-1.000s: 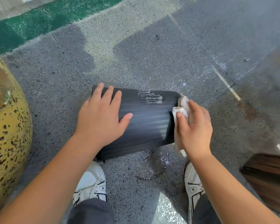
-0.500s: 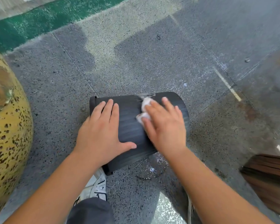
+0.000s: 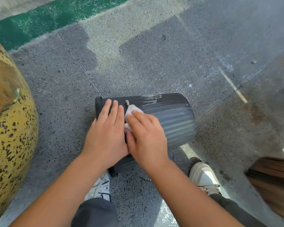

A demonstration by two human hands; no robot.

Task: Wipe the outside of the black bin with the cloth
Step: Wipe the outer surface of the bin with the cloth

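The black bin [image 3: 175,122] lies on its side on the speckled floor, ribbed wall up, rim toward the left. A pale smear marks its far upper side. My left hand [image 3: 106,133] rests flat on the bin near the rim, fingers together. My right hand [image 3: 146,136] presses a small white cloth [image 3: 131,112] against the bin's wall, right beside my left hand; most of the cloth is hidden under my fingers.
A large yellow speckled pot [image 3: 10,131] stands close on the left. A brown wooden object [image 3: 272,182] sits at the right edge. My two white shoes [image 3: 203,176] are just below the bin. A green strip [image 3: 56,18] runs along the far floor.
My right hand has slid the cloth leftward across the bin from its right end to beside my left hand. The bin has shifted slightly to the right.
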